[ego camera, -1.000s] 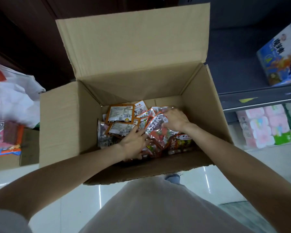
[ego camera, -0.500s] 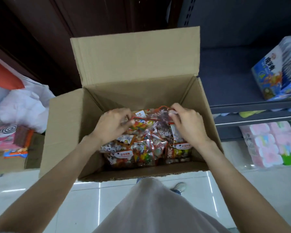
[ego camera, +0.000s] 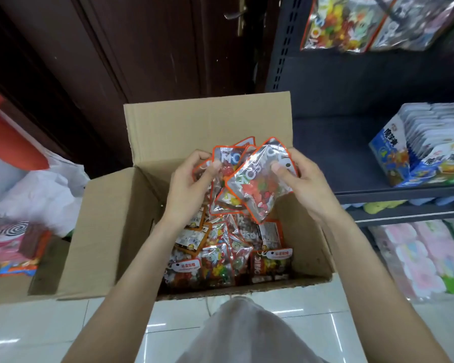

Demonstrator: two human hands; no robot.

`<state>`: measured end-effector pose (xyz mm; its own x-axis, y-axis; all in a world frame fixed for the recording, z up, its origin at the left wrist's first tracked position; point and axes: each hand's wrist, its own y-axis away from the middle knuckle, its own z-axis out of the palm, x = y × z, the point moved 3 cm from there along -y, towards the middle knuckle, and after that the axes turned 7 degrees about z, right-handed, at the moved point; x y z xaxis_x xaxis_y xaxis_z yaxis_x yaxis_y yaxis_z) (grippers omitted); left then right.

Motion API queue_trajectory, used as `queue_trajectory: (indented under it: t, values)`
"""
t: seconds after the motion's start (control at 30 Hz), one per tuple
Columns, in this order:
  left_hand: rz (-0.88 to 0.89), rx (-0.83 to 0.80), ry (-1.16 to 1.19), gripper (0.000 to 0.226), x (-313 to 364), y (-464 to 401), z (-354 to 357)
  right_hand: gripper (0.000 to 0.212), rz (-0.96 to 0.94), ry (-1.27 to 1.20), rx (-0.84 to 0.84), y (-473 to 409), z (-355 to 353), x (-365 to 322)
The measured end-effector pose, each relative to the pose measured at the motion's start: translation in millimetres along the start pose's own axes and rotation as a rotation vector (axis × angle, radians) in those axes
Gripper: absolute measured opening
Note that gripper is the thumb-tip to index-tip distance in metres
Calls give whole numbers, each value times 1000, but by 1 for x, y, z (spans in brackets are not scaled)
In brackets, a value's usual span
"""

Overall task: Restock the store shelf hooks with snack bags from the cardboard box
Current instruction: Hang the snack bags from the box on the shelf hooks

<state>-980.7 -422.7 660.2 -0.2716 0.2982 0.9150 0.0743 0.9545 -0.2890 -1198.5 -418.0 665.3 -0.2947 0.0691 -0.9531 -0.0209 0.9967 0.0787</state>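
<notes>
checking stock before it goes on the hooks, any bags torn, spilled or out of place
Nothing stands out. The snack bags held by the left hand and right hand look sealed, and those in the cardboard box lie jumbled but intact.

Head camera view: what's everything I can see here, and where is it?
cardboard box: one, brown, open, on the floor, centre
snack bags in the box: many, orange-edged
held snack bags: several, orange-edged, above the box
hanging snack bags: two or more, top right
shelf: dark, right
blue carton: one, on the shelf
pink packs: several, lower right
white plastic bag: left
door: dark brown, behind
left hand: grips bags
right hand: pinches front bag
</notes>
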Motion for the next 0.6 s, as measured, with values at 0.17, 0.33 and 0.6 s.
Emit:
queue_trajectory:
  t: [0.17, 0.33, 0.6]
  values:
    - [-105, 74, 175, 10, 16, 6, 5, 18, 28, -65, -15, 3, 4, 11]
    - [-215, -124, 277, 36, 20, 15, 9, 16, 14, -13, 132, 6, 2, 8]
    - [-272, -214, 330, 66, 4, 11, 7, 20, 9, 19, 273, 9, 4, 6]
